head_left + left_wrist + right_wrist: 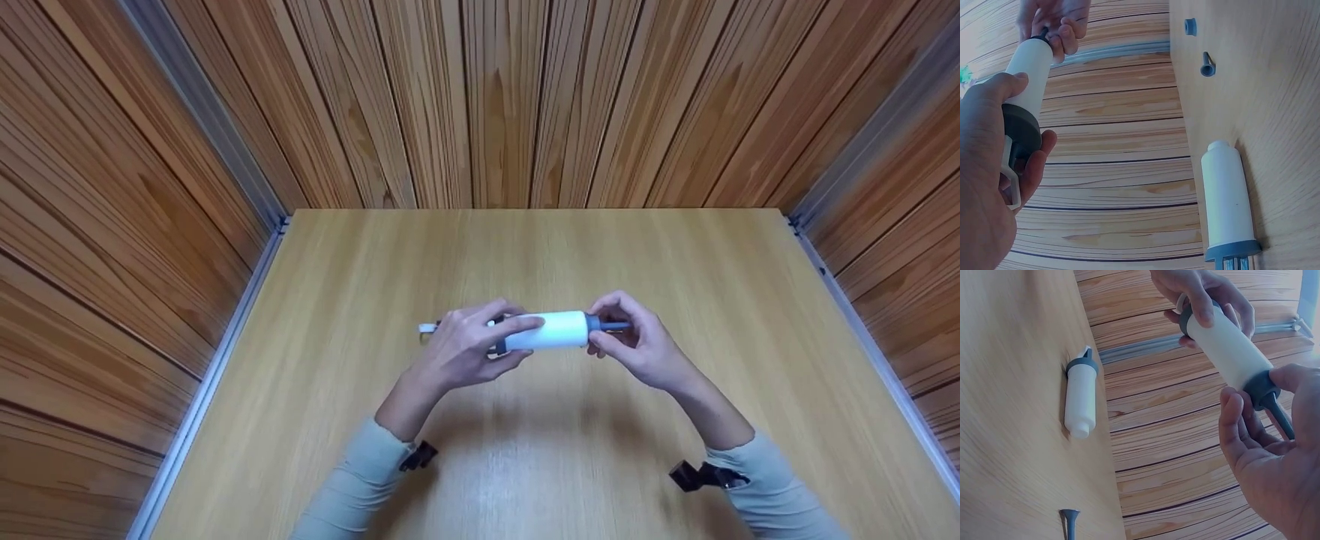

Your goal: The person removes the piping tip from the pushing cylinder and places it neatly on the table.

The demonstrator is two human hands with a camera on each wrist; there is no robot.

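A white cylinder (559, 330) with grey ends is held roughly level above the wooden table. My left hand (469, 341) grips its left end around the grey collar (1022, 126), where a white handle (1012, 183) shows beside the palm in the left wrist view. With thumb and fingers, my right hand (641, 345) pinches the grey cap (1261, 387) at the opposite end. A thin grey nozzle (1279, 417) sticks out of that cap toward the right palm.
A similar white cylinder (1227, 197) with a grey end lies on the table (525, 255). A grey cone-shaped piece (1207, 67) and a small grey ring-like piece (1190, 26) are beyond it in the left wrist view. Wooden walls (502, 97) surround the table's back and sides.
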